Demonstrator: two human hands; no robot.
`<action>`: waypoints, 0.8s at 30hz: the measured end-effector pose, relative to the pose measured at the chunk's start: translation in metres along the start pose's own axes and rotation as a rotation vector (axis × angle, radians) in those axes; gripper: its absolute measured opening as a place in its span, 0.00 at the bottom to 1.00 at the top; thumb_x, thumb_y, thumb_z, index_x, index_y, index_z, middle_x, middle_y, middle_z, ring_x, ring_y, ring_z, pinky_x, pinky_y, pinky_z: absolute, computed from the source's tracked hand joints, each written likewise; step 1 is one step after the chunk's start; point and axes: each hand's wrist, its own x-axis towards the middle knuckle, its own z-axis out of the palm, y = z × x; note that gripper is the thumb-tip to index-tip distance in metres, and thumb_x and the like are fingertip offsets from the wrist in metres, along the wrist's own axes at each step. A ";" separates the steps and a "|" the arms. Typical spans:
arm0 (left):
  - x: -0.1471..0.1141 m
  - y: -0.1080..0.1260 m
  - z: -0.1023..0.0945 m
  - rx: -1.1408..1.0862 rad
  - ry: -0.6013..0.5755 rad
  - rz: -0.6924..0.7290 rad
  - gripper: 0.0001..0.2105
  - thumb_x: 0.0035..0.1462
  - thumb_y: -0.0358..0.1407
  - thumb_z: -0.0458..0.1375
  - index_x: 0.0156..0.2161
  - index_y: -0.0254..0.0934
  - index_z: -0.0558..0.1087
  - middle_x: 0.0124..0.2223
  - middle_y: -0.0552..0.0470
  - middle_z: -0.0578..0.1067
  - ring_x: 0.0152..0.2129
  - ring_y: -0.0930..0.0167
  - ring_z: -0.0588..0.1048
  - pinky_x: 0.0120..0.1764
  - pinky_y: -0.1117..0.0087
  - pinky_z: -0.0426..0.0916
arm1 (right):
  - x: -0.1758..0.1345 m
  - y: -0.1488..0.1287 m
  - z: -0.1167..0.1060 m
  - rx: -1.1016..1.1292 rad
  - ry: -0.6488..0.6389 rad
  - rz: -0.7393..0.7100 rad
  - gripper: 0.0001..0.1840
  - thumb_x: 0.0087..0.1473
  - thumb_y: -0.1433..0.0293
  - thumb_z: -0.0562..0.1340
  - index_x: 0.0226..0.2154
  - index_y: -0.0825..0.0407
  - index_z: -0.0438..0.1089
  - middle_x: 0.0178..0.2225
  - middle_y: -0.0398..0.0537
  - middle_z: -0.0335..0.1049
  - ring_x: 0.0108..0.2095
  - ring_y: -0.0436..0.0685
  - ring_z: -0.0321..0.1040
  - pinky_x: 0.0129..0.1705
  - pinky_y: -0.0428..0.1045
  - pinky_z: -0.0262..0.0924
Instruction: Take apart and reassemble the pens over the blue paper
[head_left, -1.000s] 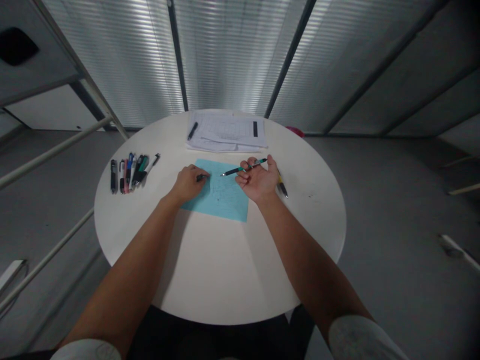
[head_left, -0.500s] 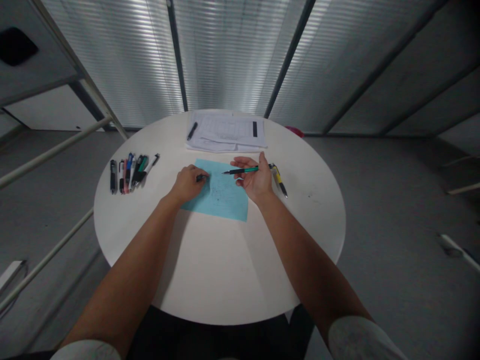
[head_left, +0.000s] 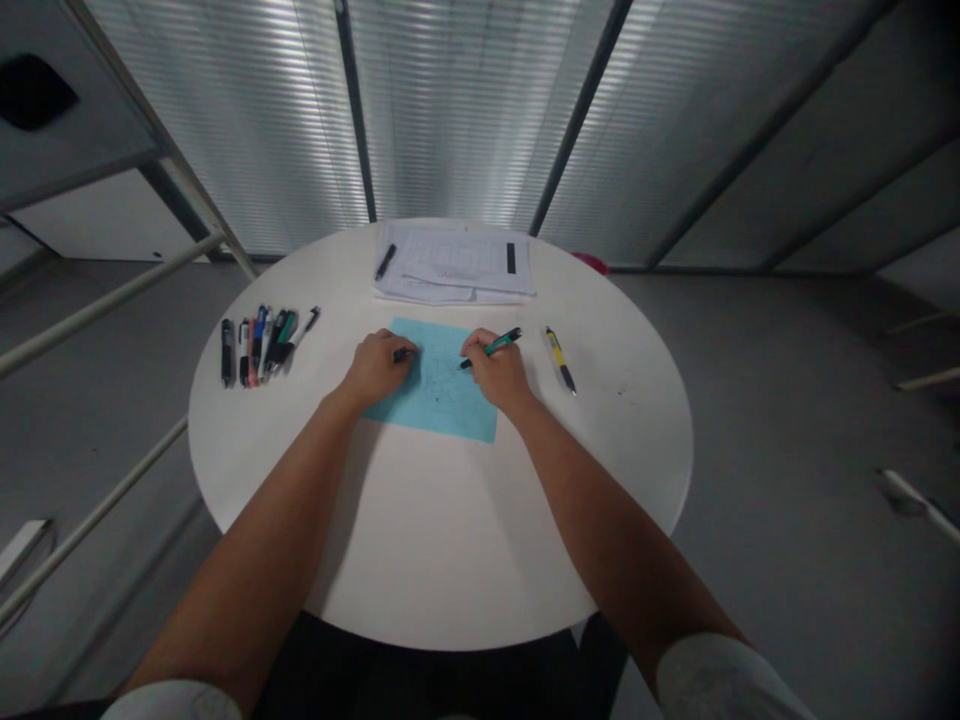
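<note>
A sheet of light blue paper (head_left: 457, 415) with dark handwriting lies on the round white table (head_left: 442, 540). My right hand (head_left: 501, 378) is closed around a green and black pen (head_left: 501, 342) in a writing grip, its tip pointing down at the paper's right half. On the paper's left part rests my left hand (head_left: 376, 368), fingers curled around a small black pen-like object (head_left: 403, 354), most of which they hide. To the right of my right hand lies a yellow and black pen (head_left: 560, 360).
Several pens and markers (head_left: 262, 345) lie in a group at the table's left. Toward the far edge is a stack of white printed papers (head_left: 457, 265) with a black pen (head_left: 386, 262) on it. Pale metal rails (head_left: 112, 295) stand left of the table.
My right hand has turned over from palm-up with loose fingers to a writing grip. The green pen has swung from nearly level to tilted, tip down on the paper side. My left hand stays put.
</note>
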 end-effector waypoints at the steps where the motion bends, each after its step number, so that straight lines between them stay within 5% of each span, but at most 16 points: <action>1: 0.000 0.000 0.000 0.013 -0.005 0.002 0.09 0.47 0.31 0.59 0.32 0.40 0.81 0.34 0.44 0.75 0.35 0.62 0.73 0.45 0.60 0.67 | -0.001 0.000 0.000 -0.069 0.006 -0.026 0.12 0.54 0.65 0.55 0.22 0.48 0.66 0.16 0.38 0.60 0.19 0.49 0.56 0.24 0.46 0.48; 9: 0.000 -0.003 0.001 0.046 -0.008 0.032 0.10 0.48 0.30 0.58 0.34 0.40 0.81 0.34 0.44 0.75 0.36 0.61 0.73 0.47 0.59 0.66 | -0.002 -0.004 -0.003 -0.180 0.119 -0.088 0.15 0.53 0.68 0.53 0.18 0.49 0.65 0.17 0.41 0.62 0.21 0.52 0.59 0.27 0.48 0.51; 19: 0.000 0.002 -0.002 0.263 -0.124 -0.014 0.15 0.54 0.34 0.54 0.43 0.39 0.80 0.41 0.46 0.76 0.41 0.64 0.74 0.50 0.63 0.66 | -0.009 -0.013 0.004 -0.378 -0.074 -0.119 0.15 0.55 0.69 0.51 0.20 0.50 0.65 0.20 0.41 0.66 0.25 0.51 0.64 0.31 0.46 0.54; 24: 0.000 0.001 -0.002 0.276 -0.121 -0.029 0.15 0.55 0.34 0.54 0.43 0.39 0.80 0.41 0.46 0.77 0.40 0.64 0.74 0.50 0.61 0.67 | -0.007 -0.016 0.001 -0.528 -0.040 -0.072 0.15 0.55 0.69 0.51 0.21 0.50 0.66 0.19 0.41 0.64 0.24 0.52 0.63 0.30 0.46 0.51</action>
